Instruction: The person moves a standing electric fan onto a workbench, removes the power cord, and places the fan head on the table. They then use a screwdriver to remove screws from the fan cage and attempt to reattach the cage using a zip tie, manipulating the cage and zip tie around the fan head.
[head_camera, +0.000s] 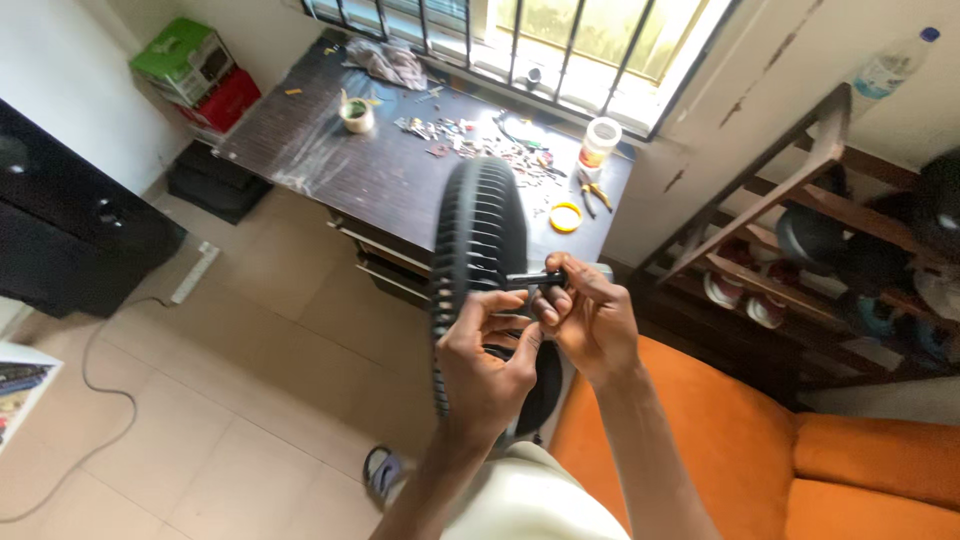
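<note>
- Head view: the left hand (487, 362) grips the rim of a black fan guard (474, 250), held on edge above the lap.
- The right hand (590, 322) pinches a small black clip (535, 280) at the guard's rim, fingers closed on it.
- To do this well, I judge, keep the guard steady and the clip square to the rim.
- Behind, a dark counter (380, 170) carries scattered small parts, with an orange sofa (760, 450) alongside.

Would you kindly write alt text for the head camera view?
Two hands, left hand and right hand, hold a round black fan grille edge-on, the right gripping a small black tool. Behind stands a cluttered dark desk under a barred window; an orange seat lies right.
</note>
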